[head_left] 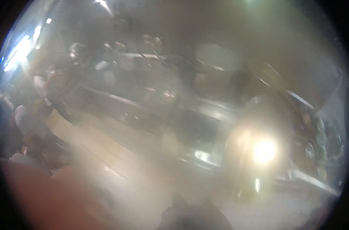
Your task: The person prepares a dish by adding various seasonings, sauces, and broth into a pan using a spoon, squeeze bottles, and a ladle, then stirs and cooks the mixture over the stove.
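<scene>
The whole head view is hazy and smeared. A large reddish, skin-toned blur fills the lower left, very close to the camera; it looks like part of my left hand (55,199). Its fingers cannot be made out, nor anything it may hold. My right hand does not show. At the bottom centre is a dark, rounded shape (195,216), too blurred to name.
A pale floor (105,149) runs diagonally below a long metallic counter (117,97). Blurred figures, seemingly people (29,120), stand at the left. A shiny rounded object (255,130) reflects a bright light at the right. A round pale shape (216,57) lies farther back.
</scene>
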Tool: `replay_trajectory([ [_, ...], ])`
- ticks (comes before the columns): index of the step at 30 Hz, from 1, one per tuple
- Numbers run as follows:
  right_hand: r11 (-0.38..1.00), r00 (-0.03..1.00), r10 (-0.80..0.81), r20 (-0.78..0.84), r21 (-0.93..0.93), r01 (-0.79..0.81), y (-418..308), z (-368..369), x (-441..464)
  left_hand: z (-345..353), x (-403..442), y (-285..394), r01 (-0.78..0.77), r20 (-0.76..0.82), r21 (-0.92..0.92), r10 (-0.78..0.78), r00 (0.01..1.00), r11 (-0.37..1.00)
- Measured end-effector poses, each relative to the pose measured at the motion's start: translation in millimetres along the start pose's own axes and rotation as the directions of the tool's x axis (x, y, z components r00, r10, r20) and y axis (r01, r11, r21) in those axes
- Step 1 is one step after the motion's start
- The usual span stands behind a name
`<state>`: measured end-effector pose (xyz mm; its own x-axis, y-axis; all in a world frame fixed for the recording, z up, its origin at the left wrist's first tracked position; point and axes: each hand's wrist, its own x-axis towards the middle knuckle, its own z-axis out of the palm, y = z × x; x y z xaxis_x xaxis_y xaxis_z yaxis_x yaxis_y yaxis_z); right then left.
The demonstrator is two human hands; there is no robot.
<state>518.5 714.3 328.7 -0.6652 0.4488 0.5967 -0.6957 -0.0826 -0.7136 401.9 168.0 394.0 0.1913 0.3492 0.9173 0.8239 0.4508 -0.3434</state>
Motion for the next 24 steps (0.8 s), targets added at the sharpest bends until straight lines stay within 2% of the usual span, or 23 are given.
replay_trajectory([
  [1, 0.999, 0.994, -0.01, -0.111, -0.035, 0.006, 5, -24, 7, 8, -2, 3, 0.017, -0.011, 0.002, -0.017, 1.0, 1.0],
  [2, 0.998, 0.917, 0.003, -0.399, -0.05, -0.025, 22, -18, 19, 18, -4, 9, 0.043, -0.025, 0.013, -0.043, 0.999, 0.999],
  [3, 0.997, 0.765, -0.006, -0.644, -0.064, -0.046, 60, -22, 28, 29, -8, 17, 0.092, -0.046, 0.025, -0.09, 0.995, 0.995],
  [4, 0.925, 0.929, 0.296, -0.224, -0.177, -0.337, 77, -109, 22, 40, -13, 25, 0.157, -0.055, 0.052, -0.154, 0.987, 0.986],
  [5, 0.896, 0.905, 0.41, 0.112, -0.235, -0.377, 110, -132, 26, 53, -19, 38, 0.22, -0.074, 0.101, -0.213, 0.974, 0.97],
  [6, 0.585, 0.945, 0.299, -0.13, -0.758, -0.289, 155, -136, 15, 74, -36, 58, 0.328, -0.083, 0.209, -0.317, 0.945, 0.921],
  [7, 0.232, 0.969, 0.203, 0.138, -0.969, 0.089, 178, -115, 1, 96, -57, 81, 0.497, -0.064, 0.295, -0.502, 0.863, 0.816],
  [8, -0.165, 0.875, 0.219, 0.432, -0.867, 0.469, 195, -96, -5, 102, -65, 105, 0.555, 0.159, 0.437, -0.668, 0.727, 0.708],
  [9, 0.057, 0.825, 0.171, 0.538, -0.842, 0.537, 210, -98, -2, 133, -83, 132, 0.846, 0.196, 0.234, -0.876, 0.44, 0.478],
  [10, 0.299, 0.759, 0.103, 0.643, -0.748, 0.593, 228, -100, -5, 157, -111, 165, 0.999, 0.317, -0.018, -0.947, 0.05, 0.046],
  [11, 0.391, 0.889, 0.118, 0.442, -0.844, 0.367, 244, -114, -4, 183, -148, 195, 1.0, 0.435, 0.017, -0.9, 0.015, 0.025],
  [12, 0.469, 0.948, 0.209, 0.239, -0.875, 0.117, 263, -143, -1, 216, -181, 241, 0.976, 0.43, -0.088, -0.891, -0.142, -0.198],
  [13, 0.678, 0.946, 0.285, 0.155, -0.73, -0.085, 303, -200, 19, 236, -197, 278, 0.985, 0.438, -0.007, -0.886, -0.151, -0.171],
  [14, 0.743, 0.922, 0.372, 0.105, -0.63, -0.228, 325, -220, 37, 233, -204, 309, 0.95, 0.484, 0.019, -0.829, -0.282, -0.312],
  [15, 0.793, 0.961, 0.267, 0.07, -0.583, -0.177, 284, -145, 18, 238, -212, 344, 0.932, 0.462, 0.066, -0.817, -0.345, -0.356],
  [16, 0.834, 0.931, 0.366, -0.007, -0.442, -0.331, 246, -94, 12, 238, -215, 371, 0.916, 0.469, 0.109, -0.792, -0.39, -0.387],
  [17, 0.889, 0.912, 0.389, 0.128, -0.312, -0.336, 237, -77, 12, 232, -212, 391, 0.9, 0.395, 0.121, -0.812, -0.43, -0.418],
  [18, 0.829, 0.767, 0.547, 0.337, -0.089, -0.552, 252, -91, 26, 229, -207, 407, 0.905, 0.416, 0.182, -0.804, -0.424, -0.383],
  [19, 0.774, 0.666, 0.61, 0.43, -0.143, -0.616, 258, -83, 28, 225, -202, 423, 0.909, 0.441, 0.24, -0.796, -0.415, -0.341],
  [21, 0.729, 0.484, 0.599, 0.638, -0.184, -0.66, 258, -56, 18, 197, -170, 454, 0.876, 0.286, 0.249, -0.832, -0.475, -0.414],
  [22, 0.707, 0.43, 0.636, 0.64, -0.261, -0.657, 264, -40, 5, 185, -157, 465, 0.848, 0.187, 0.244, -0.835, -0.517, -0.471],
  [23, 0.56, 0.125, 0.567, 0.814, -0.27, -0.783, 296, -33, 5, 177, -144, 471, 0.797, 0.098, 0.246, -0.803, -0.587, -0.552],
  [24, 0.397, -0.173, 0.397, 0.902, -0.338, -0.853, 311, -20, -7, 168, -136, 490, 0.79, 0.039, 0.236, -0.806, -0.59, -0.566],
])
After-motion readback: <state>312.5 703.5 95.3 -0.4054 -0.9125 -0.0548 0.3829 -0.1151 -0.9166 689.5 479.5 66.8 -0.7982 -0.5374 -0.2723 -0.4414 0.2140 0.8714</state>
